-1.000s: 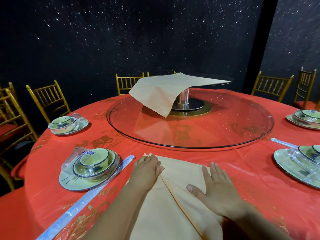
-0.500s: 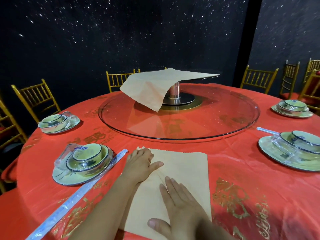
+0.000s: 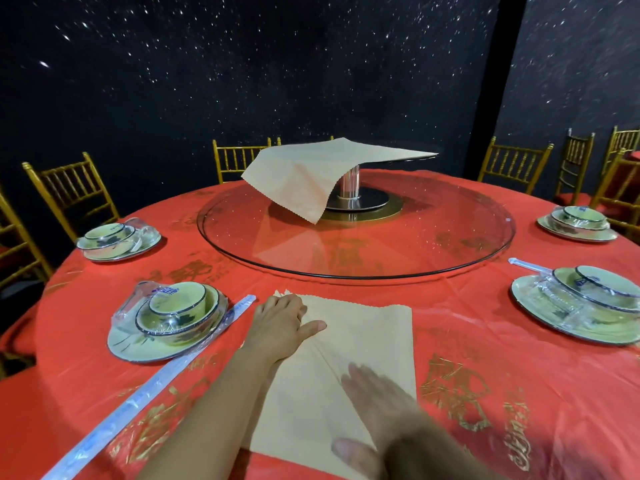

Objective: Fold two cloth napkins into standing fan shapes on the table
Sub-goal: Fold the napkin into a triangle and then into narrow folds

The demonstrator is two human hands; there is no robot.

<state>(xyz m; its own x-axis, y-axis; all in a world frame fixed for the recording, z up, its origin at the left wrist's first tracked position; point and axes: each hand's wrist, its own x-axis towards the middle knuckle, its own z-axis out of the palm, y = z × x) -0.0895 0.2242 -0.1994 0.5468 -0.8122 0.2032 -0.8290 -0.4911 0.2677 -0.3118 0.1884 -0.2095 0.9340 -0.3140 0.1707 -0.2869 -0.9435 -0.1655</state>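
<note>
A wrapped chopstick sleeve [image 3: 156,382] is lying diagonally just beside the left hand [image 3: 280,323], and a wrapped place setting [image 3: 166,323] is sitting behind it, hemming in that side. The glass turntable [image 3: 346,276] is closing off the far side. Rightward, a broad stretch of table [image 3: 467,327] is lying open up to another place setting [image 3: 581,306].

Matt beige cloth napkin [image 3: 360,344] on glossy red tablecloth [image 3: 485,341]; clear glass turntable [image 3: 433,244].
</note>
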